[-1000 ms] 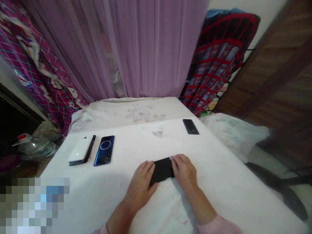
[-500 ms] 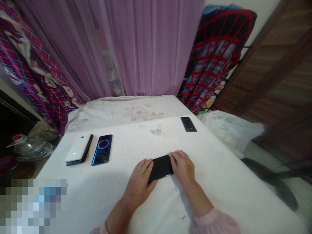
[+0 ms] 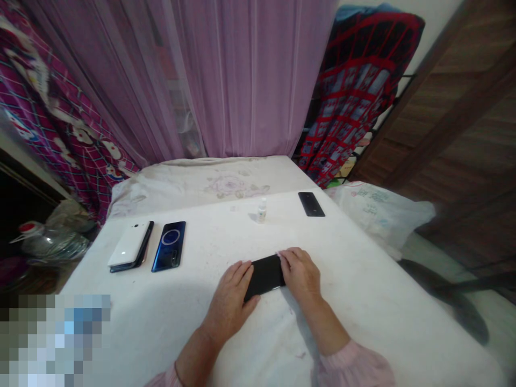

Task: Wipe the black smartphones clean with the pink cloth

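Observation:
A black smartphone (image 3: pixel 265 275) lies on the white cloth, its dark face up. My left hand (image 3: pixel 230 294) grips its left end, fingers along the far edge and thumb at the near edge. My right hand (image 3: pixel 301 275) is closed over the right end of the phone, fingertips pressed together at its far right corner. A tiny white bit shows at those fingertips; what it is I cannot make out. Beyond the phone a small white bottle (image 3: pixel 262 212) stands upright.
Left of my hands are a blue phone (image 3: pixel 169 247) and a stack of phones (image 3: pixel 129 244) with a white one on top. Another dark phone (image 3: pixel 312 204) lies at the far right. A plastic bag (image 3: pixel 379 212) hangs by the table's right edge; a water bottle (image 3: pixel 52 242) stands at left.
My right hand has shifted very slightly left at the phone's right end. The left hand keeps its hold, and the other things stay in place.

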`<action>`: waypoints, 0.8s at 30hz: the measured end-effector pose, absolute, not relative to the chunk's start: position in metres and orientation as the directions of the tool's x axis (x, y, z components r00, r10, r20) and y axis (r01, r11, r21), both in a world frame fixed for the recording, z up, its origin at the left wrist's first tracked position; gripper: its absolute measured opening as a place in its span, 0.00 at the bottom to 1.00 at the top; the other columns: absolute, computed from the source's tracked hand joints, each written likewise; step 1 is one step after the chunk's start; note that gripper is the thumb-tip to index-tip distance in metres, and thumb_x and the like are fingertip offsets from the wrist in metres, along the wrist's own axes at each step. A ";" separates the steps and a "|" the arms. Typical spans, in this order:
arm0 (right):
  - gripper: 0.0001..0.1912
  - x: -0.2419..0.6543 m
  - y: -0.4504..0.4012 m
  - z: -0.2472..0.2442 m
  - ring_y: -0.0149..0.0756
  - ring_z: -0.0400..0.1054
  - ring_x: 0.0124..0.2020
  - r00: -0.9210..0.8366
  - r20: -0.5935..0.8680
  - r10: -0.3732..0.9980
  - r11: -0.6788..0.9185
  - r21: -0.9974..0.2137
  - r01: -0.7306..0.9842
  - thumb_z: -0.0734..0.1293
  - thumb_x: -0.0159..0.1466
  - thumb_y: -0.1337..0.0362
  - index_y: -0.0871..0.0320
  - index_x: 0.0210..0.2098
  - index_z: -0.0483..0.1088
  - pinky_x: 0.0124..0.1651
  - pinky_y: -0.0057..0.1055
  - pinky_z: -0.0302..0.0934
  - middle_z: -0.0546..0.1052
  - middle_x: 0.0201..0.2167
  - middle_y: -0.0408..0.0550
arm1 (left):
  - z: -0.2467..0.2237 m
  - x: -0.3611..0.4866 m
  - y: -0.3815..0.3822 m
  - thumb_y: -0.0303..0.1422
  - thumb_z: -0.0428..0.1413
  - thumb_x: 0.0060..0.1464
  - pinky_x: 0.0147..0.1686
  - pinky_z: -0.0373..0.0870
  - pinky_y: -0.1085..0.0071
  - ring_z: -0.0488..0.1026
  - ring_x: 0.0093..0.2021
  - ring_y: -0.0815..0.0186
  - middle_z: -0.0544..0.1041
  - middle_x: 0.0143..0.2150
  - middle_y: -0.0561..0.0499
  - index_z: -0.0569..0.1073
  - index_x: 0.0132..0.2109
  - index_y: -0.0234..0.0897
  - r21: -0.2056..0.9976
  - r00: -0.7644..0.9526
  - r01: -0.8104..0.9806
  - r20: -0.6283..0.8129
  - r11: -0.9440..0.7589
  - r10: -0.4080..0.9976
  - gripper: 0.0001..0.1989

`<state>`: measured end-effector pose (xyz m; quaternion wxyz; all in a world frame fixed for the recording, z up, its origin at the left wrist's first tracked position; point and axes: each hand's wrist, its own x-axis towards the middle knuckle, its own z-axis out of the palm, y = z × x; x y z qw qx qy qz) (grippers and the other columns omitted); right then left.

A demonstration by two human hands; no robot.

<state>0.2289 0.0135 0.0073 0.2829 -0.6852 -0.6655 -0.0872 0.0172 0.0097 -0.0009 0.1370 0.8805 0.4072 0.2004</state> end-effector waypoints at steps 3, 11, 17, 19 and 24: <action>0.11 0.215 0.009 0.010 0.35 0.66 0.35 0.033 0.479 0.877 0.107 -0.261 0.959 0.61 0.66 0.66 0.54 0.35 0.75 0.38 0.30 0.58 0.75 0.33 0.46 | -0.002 0.017 0.010 0.36 0.53 0.58 0.60 0.61 0.47 0.60 0.63 0.50 0.65 0.64 0.41 0.60 0.63 0.37 0.409 0.580 0.658 0.259 -0.632 0.772 0.27; 0.12 0.234 0.007 0.005 0.35 0.66 0.35 0.137 0.501 0.855 0.019 -0.294 0.956 0.60 0.66 0.65 0.54 0.34 0.75 0.37 0.30 0.58 0.75 0.33 0.46 | -0.003 0.017 0.010 0.37 0.53 0.58 0.60 0.61 0.47 0.60 0.63 0.50 0.64 0.64 0.41 0.59 0.64 0.38 0.413 0.574 0.664 0.252 -0.623 0.779 0.28; 0.11 0.219 0.001 0.006 0.34 0.66 0.35 0.066 0.496 0.866 0.087 -0.279 0.956 0.60 0.66 0.67 0.54 0.34 0.75 0.39 0.29 0.58 0.75 0.33 0.46 | -0.002 0.018 0.010 0.36 0.54 0.58 0.59 0.62 0.47 0.61 0.62 0.50 0.65 0.63 0.41 0.60 0.63 0.37 0.417 0.570 0.660 0.265 -0.625 0.778 0.27; 0.11 0.212 -0.001 0.007 0.34 0.67 0.35 0.035 0.487 0.873 0.121 -0.286 0.951 0.60 0.66 0.67 0.54 0.35 0.75 0.39 0.29 0.59 0.75 0.33 0.45 | -0.003 0.018 0.010 0.36 0.54 0.57 0.59 0.62 0.47 0.61 0.63 0.50 0.65 0.63 0.40 0.61 0.63 0.36 0.414 0.569 0.660 0.269 -0.627 0.777 0.27; 0.12 0.225 -0.001 0.008 0.34 0.67 0.35 0.107 0.495 0.862 0.061 -0.312 0.948 0.60 0.66 0.66 0.54 0.34 0.75 0.38 0.29 0.59 0.75 0.33 0.46 | -0.003 0.017 0.010 0.36 0.54 0.57 0.59 0.62 0.47 0.62 0.62 0.50 0.65 0.63 0.41 0.60 0.63 0.38 0.417 0.568 0.662 0.263 -0.623 0.780 0.27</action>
